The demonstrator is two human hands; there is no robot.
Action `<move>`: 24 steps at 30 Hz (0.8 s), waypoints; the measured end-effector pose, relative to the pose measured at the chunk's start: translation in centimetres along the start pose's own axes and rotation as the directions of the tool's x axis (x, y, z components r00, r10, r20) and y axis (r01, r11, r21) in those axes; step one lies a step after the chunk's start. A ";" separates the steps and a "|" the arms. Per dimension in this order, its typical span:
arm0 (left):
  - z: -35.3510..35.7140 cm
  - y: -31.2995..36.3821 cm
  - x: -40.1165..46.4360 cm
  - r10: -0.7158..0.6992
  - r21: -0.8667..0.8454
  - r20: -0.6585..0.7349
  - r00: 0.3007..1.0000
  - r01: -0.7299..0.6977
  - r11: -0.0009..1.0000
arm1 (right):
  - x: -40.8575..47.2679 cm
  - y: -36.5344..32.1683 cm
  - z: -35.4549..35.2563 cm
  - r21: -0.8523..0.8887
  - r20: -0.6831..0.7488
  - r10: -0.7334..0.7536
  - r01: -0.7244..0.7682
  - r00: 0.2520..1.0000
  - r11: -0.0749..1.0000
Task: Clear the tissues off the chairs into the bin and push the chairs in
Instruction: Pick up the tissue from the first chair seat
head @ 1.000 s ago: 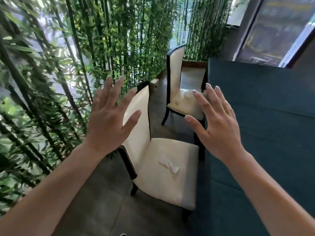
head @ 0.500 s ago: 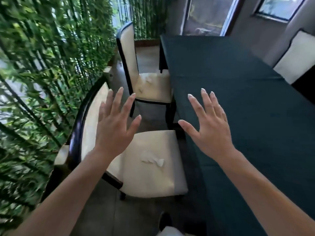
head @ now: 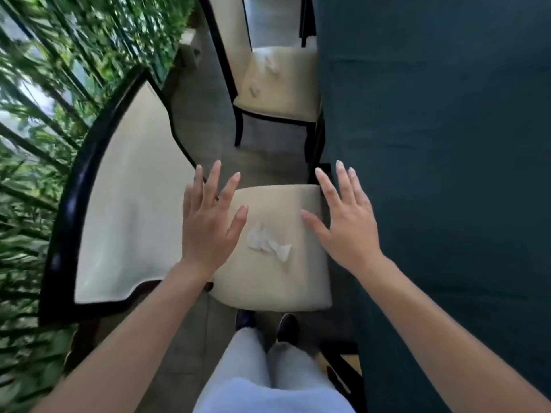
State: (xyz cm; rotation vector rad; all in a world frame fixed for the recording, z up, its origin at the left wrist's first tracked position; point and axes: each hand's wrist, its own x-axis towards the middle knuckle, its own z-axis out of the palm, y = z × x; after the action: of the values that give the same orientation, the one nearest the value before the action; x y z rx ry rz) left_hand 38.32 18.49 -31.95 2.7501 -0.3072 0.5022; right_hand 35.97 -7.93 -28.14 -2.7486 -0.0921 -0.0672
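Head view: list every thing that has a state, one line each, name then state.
Left hand: open, fingers spread, above the near seat, holding nothing.
Right hand: open, fingers spread, holding nothing.
Near tissue: crumpled, lying on the near seat, ungrasped.
Near chair: pulled out beside the table.
Far chair: seat showing beside the table.
Far tissues: lying on the far seat.
Table: covered by a dark teal cloth.
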 end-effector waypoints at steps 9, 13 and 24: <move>12.3 -6.1 -2.3 -0.140 0.032 0.302 0.943 0.137 0.990 | 2.1 2.6 11.8 0.035 -0.017 0.040 -0.039 0.999 0.999; 17.9 -8.8 -3.9 -0.194 0.104 0.458 0.868 0.164 0.981 | 2.3 4.4 17.8 0.020 0.015 0.128 -0.128 0.992 0.992; 27.2 -12.5 -6.5 -0.195 0.042 0.631 0.750 0.218 0.975 | 3.1 6.1 30.8 -0.049 0.372 0.288 -0.291 0.882 0.955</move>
State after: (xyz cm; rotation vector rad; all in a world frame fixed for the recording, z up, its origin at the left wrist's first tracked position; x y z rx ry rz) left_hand 43.95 21.37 -61.88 2.7838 -0.1499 -0.5129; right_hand 40.56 -1.59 -58.73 -2.6969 0.2173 0.5429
